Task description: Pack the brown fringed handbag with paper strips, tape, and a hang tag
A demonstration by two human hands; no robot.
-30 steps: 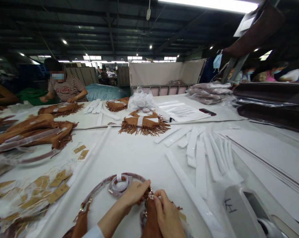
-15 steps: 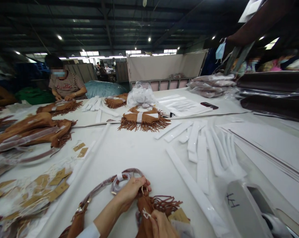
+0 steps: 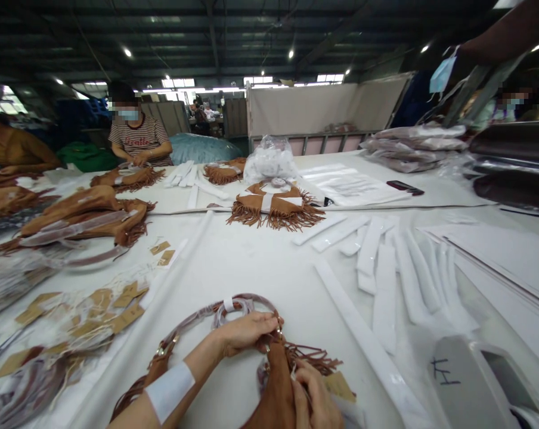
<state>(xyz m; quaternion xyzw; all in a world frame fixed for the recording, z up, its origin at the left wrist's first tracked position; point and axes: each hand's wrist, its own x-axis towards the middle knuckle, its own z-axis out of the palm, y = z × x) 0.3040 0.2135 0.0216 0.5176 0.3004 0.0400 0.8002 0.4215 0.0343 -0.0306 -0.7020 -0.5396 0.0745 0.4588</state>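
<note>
While left hand (image 3: 247, 330) and right hand (image 3: 316, 402) clasp it, the fringed bag (image 3: 276, 387) points lengthwise away.

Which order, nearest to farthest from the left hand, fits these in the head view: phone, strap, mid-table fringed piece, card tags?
From the left hand:
1. Strap, in its grip, looping just ahead.
2. Card tags, on the table to its left.
3. Fringed piece, ahead at mid-table.
4. Phone, far side, to the right.

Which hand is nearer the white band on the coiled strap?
Left. The left hand lies just below the white band; the right hand is lower, on the brown bag.
</note>
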